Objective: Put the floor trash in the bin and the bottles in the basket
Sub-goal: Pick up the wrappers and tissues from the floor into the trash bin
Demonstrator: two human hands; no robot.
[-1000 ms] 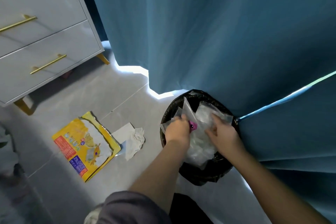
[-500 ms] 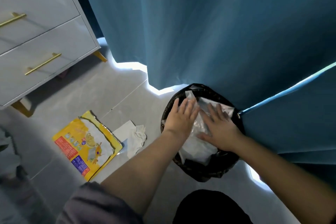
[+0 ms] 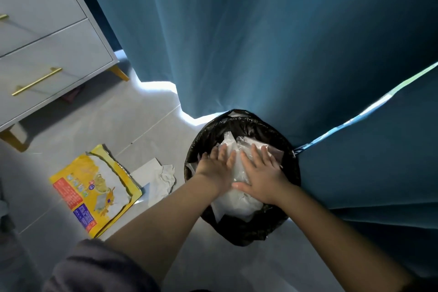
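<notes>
A round bin lined with a black bag (image 3: 206,135) stands on the floor against the blue curtain. It is filled with clear plastic wrappers (image 3: 237,204). My left hand (image 3: 216,166) and my right hand (image 3: 262,175) lie flat side by side on the wrappers, fingers straight, pressing them down into the bin. On the floor left of the bin lies a flattened yellow package (image 3: 94,193), and beside it a white paper with a crumpled tissue (image 3: 163,176). No bottles or basket are in view.
A white drawer chest (image 3: 47,50) with gold handles and gold legs stands at the left. The blue curtain (image 3: 260,38) hangs behind and to the right of the bin, with a bright slit of light. Grey tiled floor (image 3: 94,123) lies between chest and bin.
A second ago both hands gripped the wrappers over the bin; they have since flattened out and now press the wrappers lower into the bin.
</notes>
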